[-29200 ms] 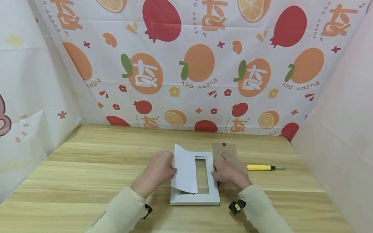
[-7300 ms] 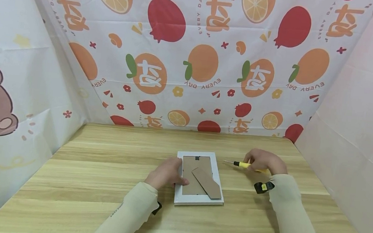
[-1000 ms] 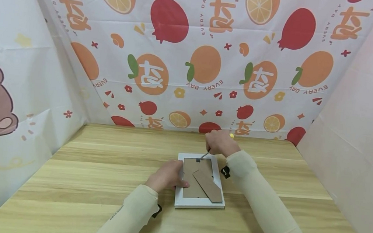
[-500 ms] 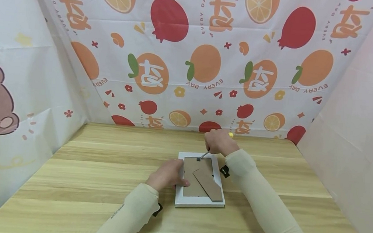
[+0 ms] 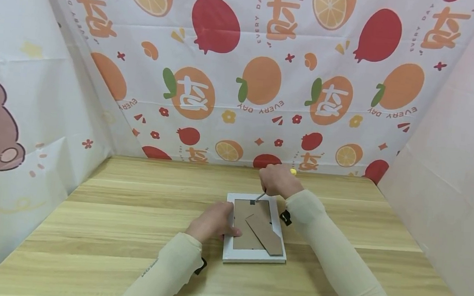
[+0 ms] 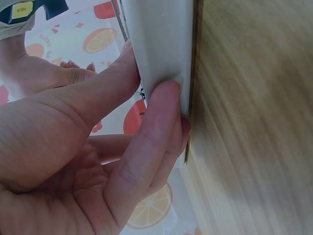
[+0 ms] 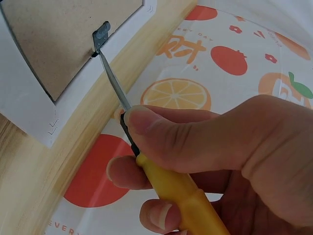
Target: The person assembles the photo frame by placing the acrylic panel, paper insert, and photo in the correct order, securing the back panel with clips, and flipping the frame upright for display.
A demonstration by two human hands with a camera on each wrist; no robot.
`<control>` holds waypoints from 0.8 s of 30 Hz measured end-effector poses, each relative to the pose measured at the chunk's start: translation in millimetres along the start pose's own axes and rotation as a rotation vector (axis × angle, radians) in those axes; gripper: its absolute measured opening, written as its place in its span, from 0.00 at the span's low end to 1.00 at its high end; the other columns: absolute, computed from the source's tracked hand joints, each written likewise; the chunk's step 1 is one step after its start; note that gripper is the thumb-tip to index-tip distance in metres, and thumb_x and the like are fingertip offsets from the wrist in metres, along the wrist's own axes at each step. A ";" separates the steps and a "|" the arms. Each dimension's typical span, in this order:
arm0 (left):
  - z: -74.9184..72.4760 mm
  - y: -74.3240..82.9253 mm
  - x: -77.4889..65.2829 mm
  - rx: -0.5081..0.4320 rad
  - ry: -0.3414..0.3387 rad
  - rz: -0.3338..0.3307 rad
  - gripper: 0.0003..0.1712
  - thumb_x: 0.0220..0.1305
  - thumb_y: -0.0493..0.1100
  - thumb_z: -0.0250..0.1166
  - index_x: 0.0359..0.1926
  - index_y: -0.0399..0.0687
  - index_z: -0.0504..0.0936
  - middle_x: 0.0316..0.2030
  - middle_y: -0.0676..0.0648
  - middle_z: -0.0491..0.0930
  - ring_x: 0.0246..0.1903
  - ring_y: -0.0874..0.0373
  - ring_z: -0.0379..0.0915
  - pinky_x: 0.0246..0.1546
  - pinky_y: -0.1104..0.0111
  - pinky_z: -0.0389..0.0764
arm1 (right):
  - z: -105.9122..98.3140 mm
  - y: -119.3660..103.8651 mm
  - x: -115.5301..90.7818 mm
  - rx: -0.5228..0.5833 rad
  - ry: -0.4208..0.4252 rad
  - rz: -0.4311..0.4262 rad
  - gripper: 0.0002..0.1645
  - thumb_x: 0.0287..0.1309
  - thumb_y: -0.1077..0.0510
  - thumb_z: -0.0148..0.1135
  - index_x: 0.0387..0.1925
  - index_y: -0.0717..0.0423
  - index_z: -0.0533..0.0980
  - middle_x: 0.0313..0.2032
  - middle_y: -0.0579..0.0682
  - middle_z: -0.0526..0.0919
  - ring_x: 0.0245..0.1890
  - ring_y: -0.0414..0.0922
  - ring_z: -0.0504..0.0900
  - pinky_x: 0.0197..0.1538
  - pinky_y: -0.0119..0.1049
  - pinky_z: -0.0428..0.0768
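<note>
filling the back, a cloth (image 5: pixel 261 82) hangs beyond the table (image 5: pixel 87 210). on it lies the white frame (image 5: pixel 254 257), back up, with the brown board (image 5: pixel 243 210) seated inside, so that much looks done. the left hand (image 5: pixel 213 221) pinches the frame's left edge, thumb on the back, fingers along the side. the right hand (image 5: pixel 278 180) is curled round the screwdriver (image 7: pixel 173 186), while the stand (image 5: pixel 264 235) lies slantwise over the board. the screwdriver's tip is at the dark hanger (image 7: pixel 101 35) by the board's top edge; fastening there seems under way and perhaps is what remains. whether the tabs (image 5: pixel 271 223) are turned down is too small to tell.
</note>
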State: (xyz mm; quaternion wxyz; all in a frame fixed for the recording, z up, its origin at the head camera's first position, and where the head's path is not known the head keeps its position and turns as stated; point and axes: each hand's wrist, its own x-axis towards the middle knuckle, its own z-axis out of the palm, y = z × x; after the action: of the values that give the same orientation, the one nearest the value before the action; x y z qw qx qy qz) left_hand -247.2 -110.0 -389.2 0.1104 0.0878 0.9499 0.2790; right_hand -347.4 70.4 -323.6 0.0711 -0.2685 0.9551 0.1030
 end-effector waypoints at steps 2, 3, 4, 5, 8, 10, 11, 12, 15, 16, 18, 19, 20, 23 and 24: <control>-0.2 0.0 -0.4 0.003 -0.002 -0.001 0.26 0.53 0.45 0.82 0.46 0.38 0.78 0.33 0.45 0.79 0.20 0.56 0.78 0.25 0.69 0.76 | -0.1 -0.5 0.1 -0.002 -0.007 0.003 0.14 0.63 0.63 0.66 0.21 0.50 0.80 0.15 0.43 0.69 0.19 0.40 0.70 0.24 0.30 0.66; -0.2 -0.1 -0.4 0.002 -0.004 -0.003 0.26 0.53 0.45 0.82 0.46 0.38 0.78 0.33 0.44 0.79 0.20 0.56 0.77 0.25 0.69 0.76 | -0.2 -0.8 0.0 -0.002 -0.010 0.004 0.14 0.63 0.63 0.66 0.21 0.50 0.80 0.15 0.43 0.69 0.19 0.40 0.70 0.24 0.30 0.66; -0.3 -0.2 -0.4 0.001 -0.004 -0.004 0.26 0.53 0.45 0.82 0.46 0.38 0.78 0.33 0.44 0.79 0.20 0.56 0.77 0.25 0.69 0.76 | -0.3 -1.0 -0.1 -0.006 -0.008 0.004 0.14 0.63 0.63 0.66 0.21 0.50 0.80 0.15 0.43 0.69 0.19 0.40 0.70 0.24 0.30 0.66; -0.5 -0.1 -0.4 0.003 -0.004 -0.004 0.26 0.52 0.45 0.82 0.46 0.38 0.79 0.33 0.44 0.79 0.20 0.56 0.77 0.25 0.69 0.76 | -0.4 -1.3 -0.3 -0.007 -0.009 0.004 0.14 0.63 0.63 0.66 0.21 0.50 0.80 0.15 0.43 0.69 0.19 0.40 0.69 0.24 0.30 0.66; -0.5 -0.3 -0.2 0.008 -0.004 -0.004 0.27 0.52 0.45 0.82 0.47 0.38 0.79 0.33 0.44 0.79 0.19 0.56 0.77 0.24 0.69 0.75 | -0.3 -2.0 -0.3 -0.018 -0.005 0.003 0.15 0.63 0.63 0.66 0.20 0.50 0.78 0.15 0.43 0.67 0.19 0.40 0.68 0.23 0.30 0.65; -0.3 -0.4 0.1 0.010 -0.001 -0.004 0.27 0.53 0.45 0.82 0.47 0.37 0.79 0.33 0.44 0.79 0.20 0.56 0.77 0.24 0.69 0.76 | -0.2 -2.3 -0.5 -0.021 0.000 0.001 0.17 0.63 0.63 0.66 0.18 0.50 0.77 0.14 0.43 0.66 0.18 0.40 0.67 0.23 0.30 0.64; 0.0 -0.4 0.2 0.012 0.000 -0.006 0.27 0.53 0.45 0.82 0.47 0.37 0.79 0.33 0.44 0.79 0.20 0.56 0.77 0.24 0.69 0.76 | -0.2 -2.5 -0.6 -0.021 0.000 0.000 0.18 0.62 0.63 0.66 0.17 0.50 0.76 0.14 0.42 0.65 0.18 0.40 0.67 0.23 0.30 0.63; 0.2 -0.4 0.2 0.014 0.001 -0.007 0.28 0.53 0.45 0.82 0.48 0.37 0.79 0.34 0.44 0.79 0.20 0.56 0.77 0.24 0.69 0.76 | -0.2 -2.7 -0.5 -0.024 0.000 -0.001 0.18 0.62 0.63 0.66 0.17 0.49 0.75 0.14 0.42 0.64 0.18 0.39 0.66 0.23 0.30 0.63; 1.0 -0.3 0.4 0.020 0.002 -0.009 0.28 0.53 0.45 0.82 0.49 0.37 0.79 0.35 0.43 0.79 0.20 0.56 0.77 0.23 0.69 0.76 | -0.5 -3.7 -0.5 -0.034 -0.002 -0.004 0.21 0.61 0.64 0.66 0.15 0.48 0.72 0.13 0.42 0.62 0.18 0.38 0.63 0.22 0.30 0.61; 1.3 -0.4 0.4 0.020 0.003 -0.011 0.28 0.53 0.45 0.82 0.49 0.37 0.79 0.35 0.43 0.80 0.20 0.56 0.77 0.23 0.69 0.77 | -0.7 -4.0 -0.6 -0.036 -0.004 -0.003 0.21 0.61 0.64 0.66 0.14 0.48 0.72 0.13 0.42 0.61 0.17 0.38 0.62 0.22 0.30 0.60; 1.6 -0.2 0.5 0.023 0.003 -0.009 0.29 0.53 0.45 0.82 0.49 0.37 0.79 0.35 0.43 0.80 0.20 0.56 0.78 0.23 0.69 0.77 | -0.9 -4.6 -0.5 -0.042 -0.007 0.001 0.23 0.61 0.64 0.66 0.13 0.48 0.70 0.13 0.42 0.60 0.17 0.38 0.61 0.21 0.30 0.59; 1.9 -0.3 0.8 0.024 0.004 -0.007 0.29 0.53 0.45 0.82 0.49 0.37 0.79 0.35 0.43 0.80 0.20 0.56 0.78 0.23 0.69 0.77 | -0.8 -5.0 -0.5 -0.042 -0.007 0.002 0.23 0.61 0.64 0.66 0.13 0.48 0.69 0.13 0.42 0.60 0.17 0.38 0.60 0.21 0.30 0.58; 1.8 -0.3 0.8 0.025 0.005 -0.006 0.29 0.53 0.45 0.82 0.49 0.37 0.79 0.35 0.43 0.80 0.20 0.56 0.78 0.23 0.69 0.77 | -0.8 -5.4 -0.5 -0.040 -0.007 0.002 0.24 0.62 0.64 0.65 0.13 0.48 0.69 0.13 0.42 0.59 0.17 0.38 0.60 0.21 0.30 0.58; 1.8 -0.2 0.7 0.025 0.006 -0.003 0.29 0.52 0.45 0.82 0.49 0.37 0.79 0.35 0.43 0.80 0.20 0.56 0.78 0.23 0.68 0.77 | -0.7 -6.0 0.1 -0.039 -0.007 0.002 0.24 0.62 0.64 0.65 0.13 0.48 0.68 0.13 0.42 0.59 0.16 0.39 0.59 0.21 0.31 0.57; 1.8 -0.2 0.5 0.024 0.005 -0.003 0.29 0.53 0.45 0.82 0.49 0.37 0.79 0.35 0.43 0.80 0.20 0.56 0.77 0.23 0.68 0.77 | -0.7 -6.3 0.1 -0.041 -0.007 0.001 0.24 0.62 0.64 0.65 0.13 0.48 0.68 0.13 0.42 0.59 0.16 0.39 0.59 0.21 0.31 0.58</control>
State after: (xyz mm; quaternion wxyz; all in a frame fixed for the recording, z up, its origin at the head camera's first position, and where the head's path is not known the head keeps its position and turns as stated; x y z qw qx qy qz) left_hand -247.2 -109.1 -390.9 0.1073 0.0870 0.9536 0.2676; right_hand -344.2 65.0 -324.0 0.0690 -0.2690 0.9527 0.1237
